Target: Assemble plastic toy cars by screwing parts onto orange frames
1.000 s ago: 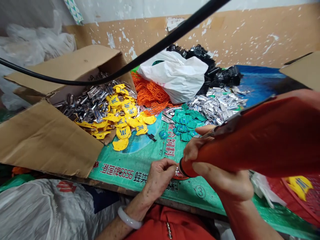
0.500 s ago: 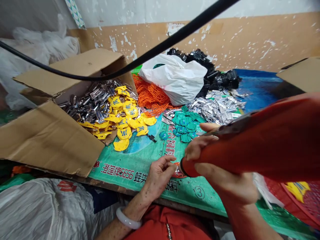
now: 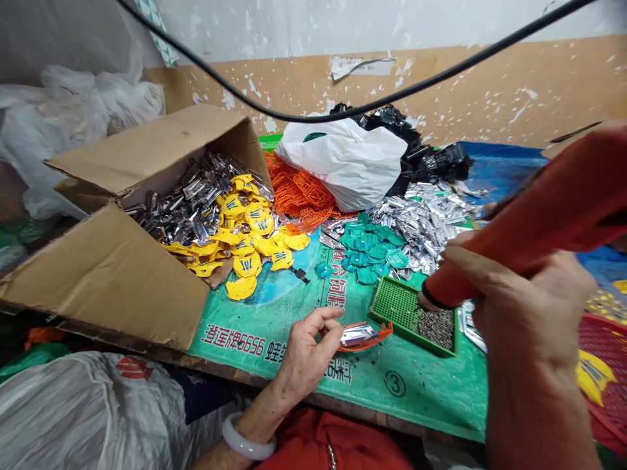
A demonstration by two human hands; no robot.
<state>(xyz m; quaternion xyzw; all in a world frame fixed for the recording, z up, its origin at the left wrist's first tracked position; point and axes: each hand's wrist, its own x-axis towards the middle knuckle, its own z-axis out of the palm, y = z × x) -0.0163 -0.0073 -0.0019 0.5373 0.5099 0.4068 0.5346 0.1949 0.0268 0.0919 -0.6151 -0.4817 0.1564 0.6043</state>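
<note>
The left hand (image 3: 313, 346) is resting with partly curled fingers at the near end of an orange part (image 3: 377, 338), which is lying on the green-covered tabletop (image 3: 431, 391) and bearing a silver piece (image 3: 356, 334); whether thumb and finger are pinching it cannot be determined. The right hand (image 3: 529, 307) is closing firmly around a red tool (image 3: 529, 228), whose nose is pointing down over a perforated green tray (image 3: 399, 307). Small metal pieces (image 3: 435, 329) are filling the tray's right-hand portion; contact with the nose cannot be confirmed. The tray is sitting just right of the orange part. Beyond, teal pieces (image 3: 365, 245) are lying heaped, and yellow pieces (image 3: 247, 264) are spilling from a cardboard box (image 3: 161, 281).
</note>
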